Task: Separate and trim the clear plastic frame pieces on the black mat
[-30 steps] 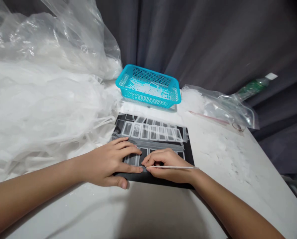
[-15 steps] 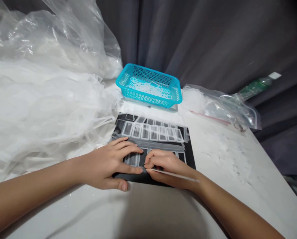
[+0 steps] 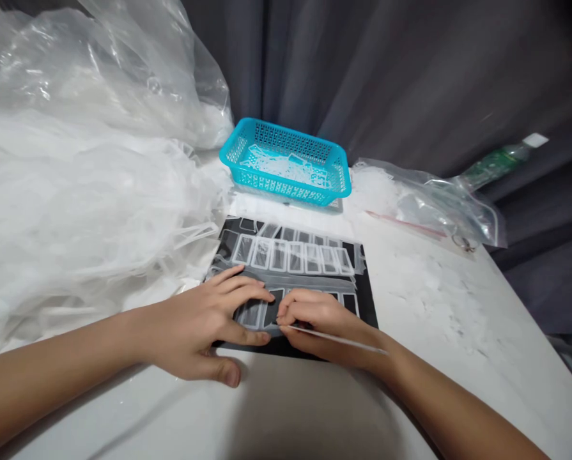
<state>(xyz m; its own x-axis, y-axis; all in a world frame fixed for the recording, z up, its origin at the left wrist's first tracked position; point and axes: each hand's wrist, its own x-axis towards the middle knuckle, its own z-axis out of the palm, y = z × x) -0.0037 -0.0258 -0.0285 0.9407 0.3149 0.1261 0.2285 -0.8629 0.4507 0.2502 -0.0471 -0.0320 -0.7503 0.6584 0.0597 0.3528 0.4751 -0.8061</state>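
My left hand (image 3: 209,319) lies with its fingers spread over the left part of a black board (image 3: 290,352). On the board are rows of translucent white rectangular frames (image 3: 288,256) and crumpled clear strips (image 3: 309,281). Just right of it, my right hand (image 3: 319,319) is closed in a pinch round a thin white stick (image 3: 343,338), whose shaft slants back towards the wrist. The stick's front end is hidden by the fingers, near the lower row of frames.
Behind the board stands a blue basket (image 3: 286,191) with white pieces in it. White sheer material (image 3: 75,217) is heaped at the left under clear plastic. At the right lie a clear zip bag (image 3: 424,198) and a green bottle (image 3: 499,167).
My left hand has slid slightly left and down, its thumb further from the board. My right hand has hardly moved and still pinches the stick. The view has shifted a little.
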